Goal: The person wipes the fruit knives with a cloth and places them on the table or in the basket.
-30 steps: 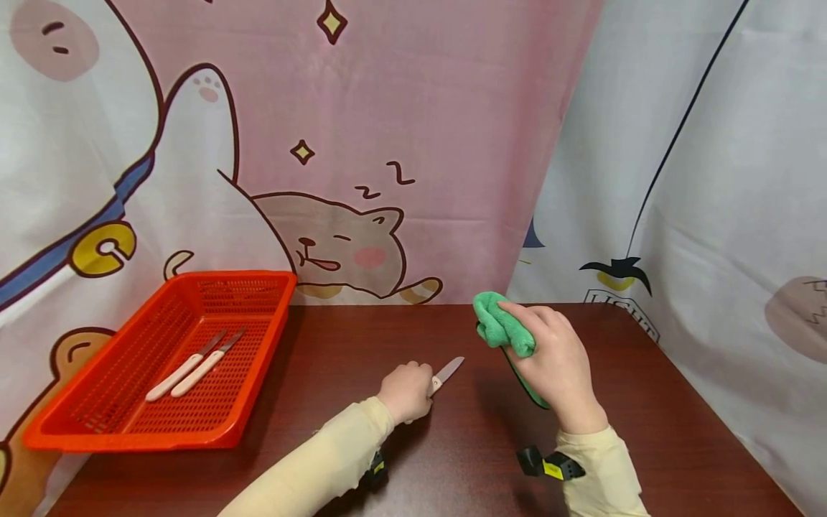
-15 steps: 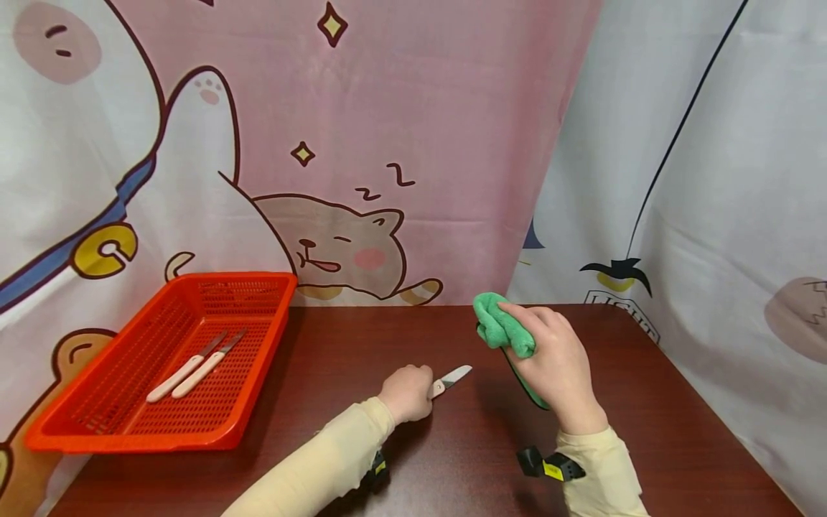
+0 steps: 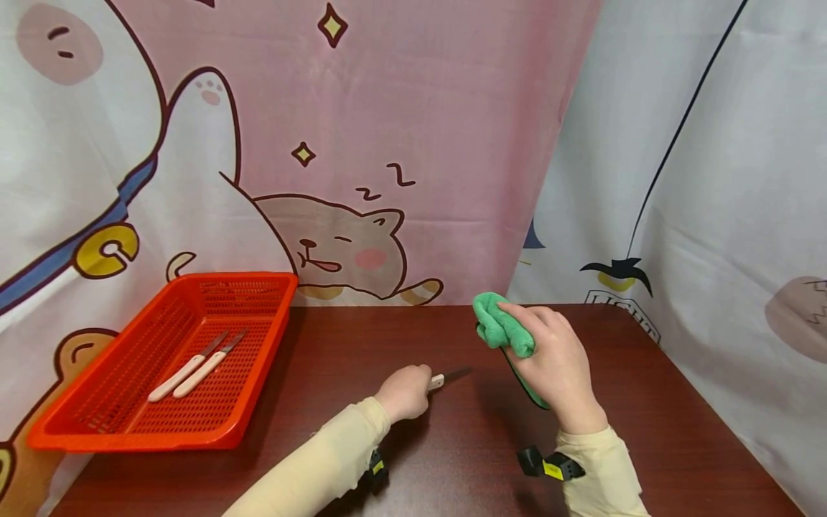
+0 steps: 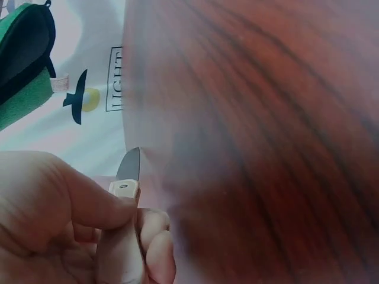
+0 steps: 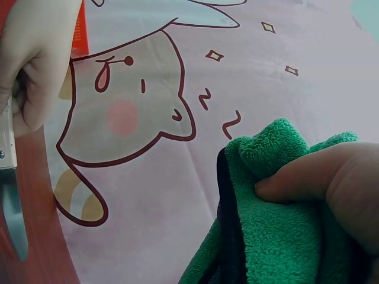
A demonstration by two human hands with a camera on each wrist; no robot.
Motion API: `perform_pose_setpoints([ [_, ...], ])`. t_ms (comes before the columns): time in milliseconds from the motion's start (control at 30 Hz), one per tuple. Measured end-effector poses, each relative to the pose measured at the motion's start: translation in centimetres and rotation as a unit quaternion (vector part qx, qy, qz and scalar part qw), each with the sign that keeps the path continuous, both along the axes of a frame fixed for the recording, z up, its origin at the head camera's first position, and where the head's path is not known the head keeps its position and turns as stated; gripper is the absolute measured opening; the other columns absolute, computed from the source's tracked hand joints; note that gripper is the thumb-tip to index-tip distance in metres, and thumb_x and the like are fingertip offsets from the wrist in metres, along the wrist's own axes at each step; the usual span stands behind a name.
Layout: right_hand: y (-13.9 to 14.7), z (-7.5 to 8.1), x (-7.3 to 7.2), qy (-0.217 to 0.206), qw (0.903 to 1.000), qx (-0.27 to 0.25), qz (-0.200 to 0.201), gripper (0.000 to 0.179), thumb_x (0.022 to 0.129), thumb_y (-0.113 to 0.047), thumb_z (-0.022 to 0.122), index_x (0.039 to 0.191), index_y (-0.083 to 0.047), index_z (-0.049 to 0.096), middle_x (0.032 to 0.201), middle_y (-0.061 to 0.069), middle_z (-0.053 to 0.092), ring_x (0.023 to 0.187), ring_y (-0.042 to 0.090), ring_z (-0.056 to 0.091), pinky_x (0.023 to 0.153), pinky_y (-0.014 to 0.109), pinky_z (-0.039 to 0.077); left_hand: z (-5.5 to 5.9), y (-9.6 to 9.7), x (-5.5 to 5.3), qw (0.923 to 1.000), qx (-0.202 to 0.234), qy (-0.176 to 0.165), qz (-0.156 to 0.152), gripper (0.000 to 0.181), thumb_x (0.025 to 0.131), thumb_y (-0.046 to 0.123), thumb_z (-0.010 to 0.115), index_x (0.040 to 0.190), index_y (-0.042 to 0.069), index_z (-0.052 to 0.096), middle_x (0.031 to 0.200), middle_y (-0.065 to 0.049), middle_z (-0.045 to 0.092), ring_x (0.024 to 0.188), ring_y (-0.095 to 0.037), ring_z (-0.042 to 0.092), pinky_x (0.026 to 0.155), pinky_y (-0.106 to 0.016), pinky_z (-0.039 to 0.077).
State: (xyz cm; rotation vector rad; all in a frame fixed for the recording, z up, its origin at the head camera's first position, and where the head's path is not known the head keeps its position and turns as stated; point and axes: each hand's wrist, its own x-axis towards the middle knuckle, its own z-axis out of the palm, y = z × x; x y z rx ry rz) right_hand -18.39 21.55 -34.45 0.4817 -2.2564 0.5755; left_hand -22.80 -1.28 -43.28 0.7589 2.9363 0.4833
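Observation:
My left hand (image 3: 403, 392) grips a small knife by its pale handle (image 4: 121, 248), thumb along the side. The knife's blade (image 3: 457, 374) points right, toward the other hand, above the table. In the right wrist view the same blade (image 5: 13, 216) shows at the left edge. My right hand (image 3: 554, 355) holds a bunched green cloth (image 3: 500, 327) with dark edging, thumb pressed into its folds in the right wrist view. Cloth and knife are apart. Two more knives (image 3: 197, 373) with pale handles lie side by side in the red basket.
A red plastic basket (image 3: 258, 402) with mesh walls stands at the left of the dark brown table (image 3: 362, 337). Behind the table hangs a curtain (image 3: 452, 143) with cartoon animals, which continues along the right side.
The knife in my left hand has turned: its blade pointed up and right, and now lies flatter toward the right, seen edge-on and darker. My right hand and the cloth stay put.

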Motion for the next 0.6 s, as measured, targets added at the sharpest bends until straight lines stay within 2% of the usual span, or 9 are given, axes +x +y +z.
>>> perform_pose_setpoints([
  [167, -0.1, 0.1, 0.0, 0.002, 1.0000, 0.000, 0.002, 0.063, 0.065, 0.002, 0.084, 0.124, -0.015, 0.069, 0.106, 0.013, 0.065, 0.100, 0.034, 0.058, 0.080, 0.050, 0.048, 0.5, -0.3, 0.2, 0.9995, 0.030, 0.001, -0.007, 0.014, 0.084, -0.002, 0.065, 0.083, 0.006, 0.054, 0.069, -0.002, 0.053, 0.060, -0.016, 0.051, 0.059, -0.031, 0.045],
  [333, -0.1, 0.2, 0.1, 0.005, 1.0000, 0.000, 0.005, 0.063, 0.065, 0.002, 0.084, 0.124, -0.015, 0.069, 0.106, 0.013, 0.065, 0.100, 0.034, 0.057, 0.081, 0.050, 0.048, 1.3, -0.9, 0.4, 0.9957, 0.092, 0.005, -0.010, 0.010, 0.089, -0.002, 0.062, 0.086, 0.004, 0.055, 0.073, -0.004, 0.057, 0.062, -0.017, 0.052, 0.059, -0.031, 0.045],
  [467, -0.2, 0.2, 0.2, 0.012, 0.9999, -0.002, 0.008, 0.062, 0.065, 0.001, 0.084, 0.124, -0.015, 0.069, 0.106, 0.012, 0.065, 0.100, 0.033, 0.058, 0.081, 0.049, 0.048, 1.7, -1.3, 0.2, 0.9891, 0.146, 0.018, -0.006, 0.006, 0.091, 0.000, 0.062, 0.091, 0.003, 0.057, 0.077, -0.004, 0.059, 0.065, -0.016, 0.053, 0.061, -0.030, 0.045],
  [600, -0.5, 0.1, 0.2, 0.017, 0.9997, -0.003, 0.017, 0.061, 0.067, 0.000, 0.084, 0.124, -0.015, 0.069, 0.106, 0.012, 0.065, 0.100, 0.033, 0.058, 0.081, 0.048, 0.048, 2.1, -1.7, 0.2, 0.9792, 0.202, 0.017, 0.003, 0.006, 0.093, 0.000, 0.061, 0.092, 0.004, 0.057, 0.077, 0.000, 0.059, 0.066, -0.014, 0.052, 0.062, -0.029, 0.045],
])
